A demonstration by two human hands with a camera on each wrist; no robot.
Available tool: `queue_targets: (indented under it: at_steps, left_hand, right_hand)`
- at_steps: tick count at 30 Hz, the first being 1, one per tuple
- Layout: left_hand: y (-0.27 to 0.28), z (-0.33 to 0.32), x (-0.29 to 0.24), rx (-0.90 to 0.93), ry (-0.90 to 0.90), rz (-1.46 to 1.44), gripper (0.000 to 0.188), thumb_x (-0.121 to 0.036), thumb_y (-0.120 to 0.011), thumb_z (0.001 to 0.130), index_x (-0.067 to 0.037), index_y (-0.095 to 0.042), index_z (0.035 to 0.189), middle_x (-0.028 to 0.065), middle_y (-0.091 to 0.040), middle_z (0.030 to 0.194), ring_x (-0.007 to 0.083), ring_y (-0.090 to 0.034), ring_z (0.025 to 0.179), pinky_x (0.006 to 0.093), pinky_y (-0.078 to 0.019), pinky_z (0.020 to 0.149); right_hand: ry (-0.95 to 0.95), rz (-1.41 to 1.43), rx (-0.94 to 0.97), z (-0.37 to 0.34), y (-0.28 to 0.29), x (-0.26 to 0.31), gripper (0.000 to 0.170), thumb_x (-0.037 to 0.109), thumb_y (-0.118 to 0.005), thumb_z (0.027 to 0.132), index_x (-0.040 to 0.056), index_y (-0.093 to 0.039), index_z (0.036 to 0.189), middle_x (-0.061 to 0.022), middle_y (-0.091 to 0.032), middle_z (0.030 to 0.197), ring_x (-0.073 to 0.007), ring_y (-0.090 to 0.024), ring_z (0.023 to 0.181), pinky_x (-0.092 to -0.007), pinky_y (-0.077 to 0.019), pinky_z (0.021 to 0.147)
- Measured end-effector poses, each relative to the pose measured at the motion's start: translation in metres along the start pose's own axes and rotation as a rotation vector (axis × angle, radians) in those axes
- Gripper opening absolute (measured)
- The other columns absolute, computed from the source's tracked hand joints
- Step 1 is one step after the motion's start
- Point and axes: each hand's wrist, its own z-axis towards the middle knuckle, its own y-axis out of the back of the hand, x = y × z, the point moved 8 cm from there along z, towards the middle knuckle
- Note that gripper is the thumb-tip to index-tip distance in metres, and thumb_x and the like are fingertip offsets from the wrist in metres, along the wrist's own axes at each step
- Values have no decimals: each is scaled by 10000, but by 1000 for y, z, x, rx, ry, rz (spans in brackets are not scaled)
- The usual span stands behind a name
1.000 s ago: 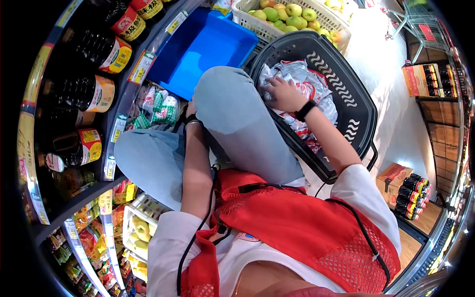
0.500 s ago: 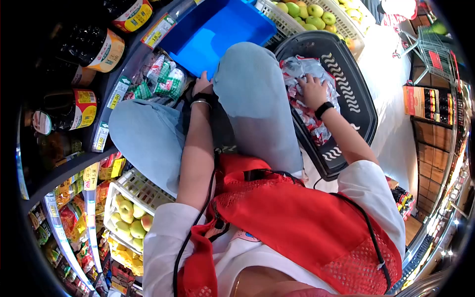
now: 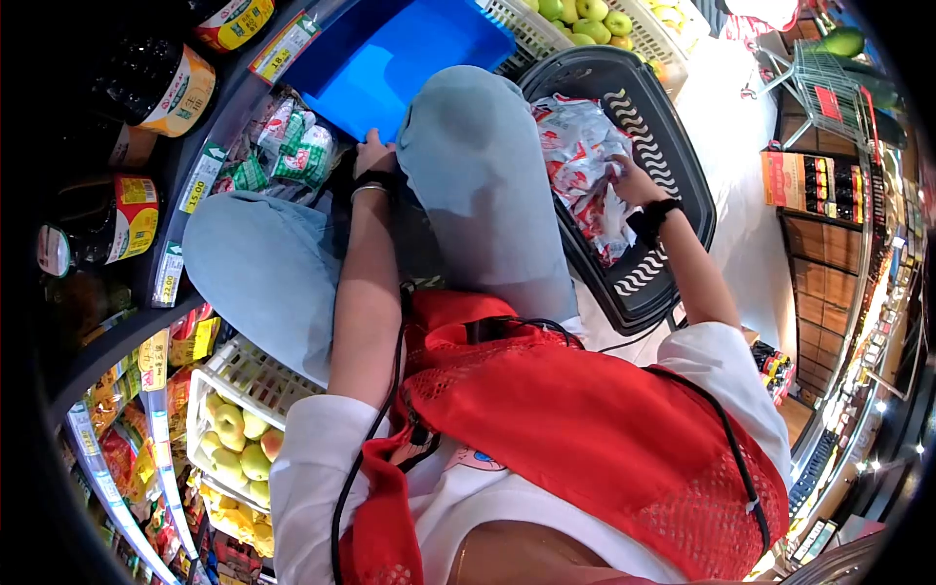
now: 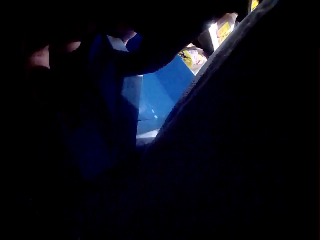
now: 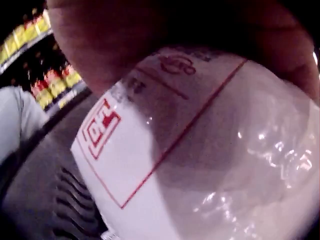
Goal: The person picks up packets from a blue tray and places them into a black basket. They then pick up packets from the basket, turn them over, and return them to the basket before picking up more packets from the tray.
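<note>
In the dark grey shopping basket [image 3: 682, 219] lie several crinkled white packets with red print [image 3: 575, 136]. My right hand [image 3: 639, 183] reaches down into it and grips one white plastic packet [image 5: 210, 155]; close up, its film is shiny, with red lines and lettering. Beyond my knees, my left hand [image 3: 373, 156] holds the near edge of a blue plastic bin [image 3: 390, 68], fingers at its rim. Most of that hand is in deep shadow in the left wrist view, where the bin's lit inside [image 4: 165, 92] shows. Green-and-white packets [image 3: 302, 151] lie left of this hand.
A shelf of dark sauce bottles [image 3: 175, 93] with price tags runs along the left. White crates of apples [image 3: 585, 19] stand behind the bin and basket, and another crate [image 3: 244, 390] is by my left side. A shopping cart [image 3: 829, 97] is at the far right.
My right hand has shifted from resting among the packets to gripping one at the basket's right side. My left hand has come up to the blue bin's edge.
</note>
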Motion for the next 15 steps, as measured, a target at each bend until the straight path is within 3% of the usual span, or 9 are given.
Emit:
queue_targets:
  at_steps: [2,3,4,6,8,10,12,14,15]
  left_hand:
    - [-4,2,2,5,-5,-6,496,-324,-554,813,-183,-421,1269,249,-515,1162,434,-557,1008,497,-464,833]
    - [-5,3,3,7,-10,-1,500,-323,-556,815,-183,-412,1273,256,-514,1159,440,-559,998,499,-465,830]
    - [-7,6,5,6,-16,3,505,-322,-558,817,-182,-404,1277,262,-512,1156,446,-561,989,502,-465,827]
    - [-2,0,-1,33,35,-2,505,-333,-546,826,-166,-379,1272,269,-510,1132,458,-560,977,511,-462,816]
    - [1,-6,-6,32,12,-39,502,-350,-522,835,-147,-380,1271,281,-500,1135,463,-557,979,518,-457,814]
    - [0,-9,-12,38,-3,-35,501,-351,-510,838,-140,-378,1273,289,-494,1138,466,-554,980,519,-454,816]
    - [2,-7,-6,34,-1,-21,500,-351,-498,842,-133,-375,1275,297,-487,1141,470,-552,981,520,-451,817]
    - [-11,4,2,47,8,-21,498,-337,-493,840,-133,-372,1279,301,-480,1147,474,-550,975,518,-448,826]
    - [-22,12,9,53,-6,-27,475,-313,-480,847,-134,-377,1275,304,-481,1143,477,-551,966,515,-448,828]
  right_hand:
    - [-71,621,20,-24,17,7,697,-61,-502,721,35,-291,1379,-155,-624,1052,-170,-608,829,-296,-496,713]
    - [-61,925,-86,-30,22,13,732,-121,-451,699,28,-265,1391,-168,-583,1150,-166,-597,907,-280,-488,795]
    - [-22,1130,-27,-43,32,31,777,-154,-395,654,27,-263,1399,-195,-511,1258,-195,-580,1018,-279,-469,868]
    - [174,1370,-22,-50,48,40,782,-121,-385,642,25,-274,1402,-207,-444,1333,-256,-523,1140,-302,-439,925]
    - [345,1667,-40,-68,61,81,739,-50,-370,672,34,-292,1402,-192,-399,1377,-318,-405,1254,-372,-332,1043]
    - [272,2082,42,-60,47,92,609,18,-401,772,43,-332,1377,-190,-409,1366,-333,-403,1251,-434,-318,1051]
    - [120,2081,240,-47,8,128,478,152,-472,867,46,-387,1325,-191,-429,1340,-351,-415,1233,-481,-348,1022]
    - [-224,1892,346,-11,-58,116,399,184,-505,900,60,-424,1271,-203,-502,1233,-344,-508,1136,-475,-415,968]
    - [-367,1847,367,3,-77,112,391,114,-483,893,59,-417,1274,-175,-538,1166,-339,-548,1067,-505,-415,963]
